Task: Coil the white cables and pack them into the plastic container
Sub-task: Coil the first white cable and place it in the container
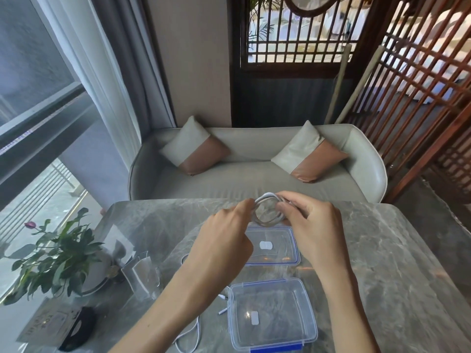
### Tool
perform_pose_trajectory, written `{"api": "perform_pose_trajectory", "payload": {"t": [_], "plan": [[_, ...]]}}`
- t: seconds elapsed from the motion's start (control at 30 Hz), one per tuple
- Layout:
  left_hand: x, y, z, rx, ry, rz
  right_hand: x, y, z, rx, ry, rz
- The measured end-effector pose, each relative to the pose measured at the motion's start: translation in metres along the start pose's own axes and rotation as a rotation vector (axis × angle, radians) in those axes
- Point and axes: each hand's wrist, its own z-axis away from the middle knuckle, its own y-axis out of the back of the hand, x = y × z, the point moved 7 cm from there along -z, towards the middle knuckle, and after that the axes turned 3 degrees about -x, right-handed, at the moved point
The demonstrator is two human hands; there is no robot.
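A white cable (266, 211) wound into a small round coil hangs in the air above the far side of the table. My left hand (224, 235) pinches the coil's left side and my right hand (311, 225) grips its right side. Below the coil lies the clear container lid (293, 250) with a blue rim. The open clear plastic container (272, 314) sits nearer to me, with nothing in it but a white label. A second white cable (191, 337) lies loose on the table left of the container, partly hidden under my left forearm.
The grey marble table (395, 263) holds a potted plant (58, 258) in a white pot at the left, a clear acrylic stand (140, 273) beside it, and a card with a black object (76, 327) at the near left. A grey sofa (254, 174) stands beyond the table.
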Motion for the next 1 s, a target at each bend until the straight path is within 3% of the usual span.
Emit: {"api": "perform_pose_trajectory", "payload": {"t": [0.13,0.23,0.33,0.47,0.6,0.77,0.9,1.0], "plan": [[-0.014,-0.011,-0.001,-0.104,0.071,0.171,0.005,-0.003,0.006,0.045,-0.015,0.154],[-0.018,-0.009,0.002,0.009,0.153,0.363,0.006,-0.008,0.013,0.041,-0.028,0.171],[-0.011,-0.02,-0.007,0.034,0.145,0.419,0.01,-0.021,0.013,-0.084,-0.079,-0.079],[-0.023,-0.017,-0.011,0.159,0.18,0.48,0.014,-0.029,0.016,-0.318,-0.218,-0.71],[-0.024,-0.015,-0.011,0.159,0.157,0.503,0.026,-0.023,0.015,-0.405,-0.322,-0.789],[-0.012,-0.014,-0.01,0.162,0.076,0.398,0.039,-0.024,0.012,-0.362,-0.488,-1.121],[-0.007,-0.02,-0.01,0.162,0.051,0.358,0.035,-0.031,0.015,-0.429,-0.434,-1.088],[-0.007,-0.02,-0.009,0.175,0.014,0.309,0.029,-0.031,0.015,-0.48,-0.294,-0.838]]}}
